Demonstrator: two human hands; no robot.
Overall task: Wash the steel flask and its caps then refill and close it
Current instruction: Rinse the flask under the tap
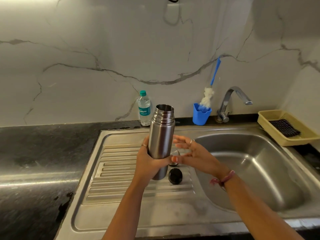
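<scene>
Nearest, on the ribbed drainboard (121, 172) of the sink (251, 170), a black inner cap (175, 176) lies just beside the flask's foot; a second, steel cap (173, 164) sits behind it, mostly hidden. The left hand (149, 163) grips the steel flask (161, 135) low on its body, fingers (174, 159) curled round it, holding it upright and uncapped above the drainboard. The right hand (188, 151) hovers just beside the flask with fingers spread and relaxed, holding nothing. The flask looks rigid and smooth; once wet it will likely be slippery, so a full wrap round the mid-body seems safest, and refilled it should feel noticeably heavier. Farther back on the table stand a water bottle (144, 110), a blue holder (201, 115) with a bottle brush (207, 97), the tap (232, 101) and a yellow tray (270, 116)
</scene>
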